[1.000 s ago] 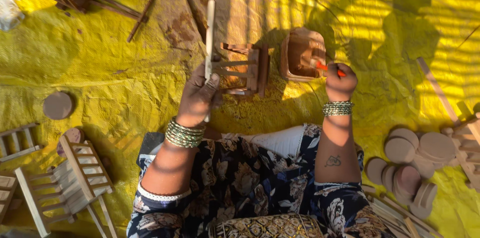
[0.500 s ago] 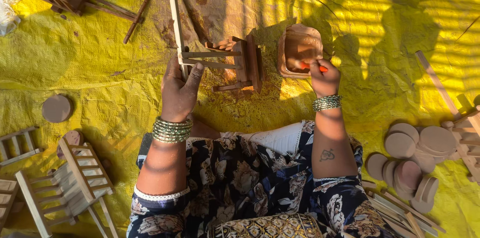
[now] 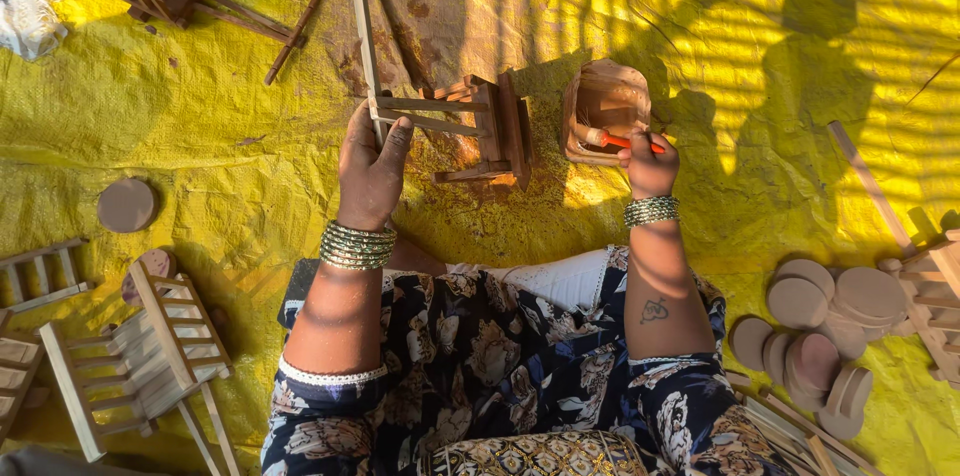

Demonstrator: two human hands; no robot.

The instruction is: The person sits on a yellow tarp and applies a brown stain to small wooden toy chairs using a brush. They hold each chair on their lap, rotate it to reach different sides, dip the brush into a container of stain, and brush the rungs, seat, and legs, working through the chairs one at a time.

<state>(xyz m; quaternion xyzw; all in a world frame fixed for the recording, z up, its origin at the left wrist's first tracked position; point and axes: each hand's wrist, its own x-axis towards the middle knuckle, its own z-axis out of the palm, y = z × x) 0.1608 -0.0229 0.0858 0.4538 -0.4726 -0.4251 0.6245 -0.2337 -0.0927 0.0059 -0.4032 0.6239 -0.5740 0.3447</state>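
Gripping a wooden frame (image 3: 440, 116), left hand (image 3: 370, 171) (wrist bangled) extends forward.

Your left hand (image 3: 370, 171) has bare yellow sheet (image 3: 230, 136) at its 9 o'clock, open as far as the round wooden disc (image 3: 126, 205). At 12 o'clock a loose stick (image 3: 293, 35) lies in the way. At 3 o'clock the small wooden frame (image 3: 480, 126) blocks you. Your right hand (image 3: 648, 164) has the little wooden box (image 3: 603, 108) touching close at 11 o'clock. At 3 o'clock the sheet is open. At 5 o'clock a pile of wooden discs (image 3: 815, 326) sits well apart.
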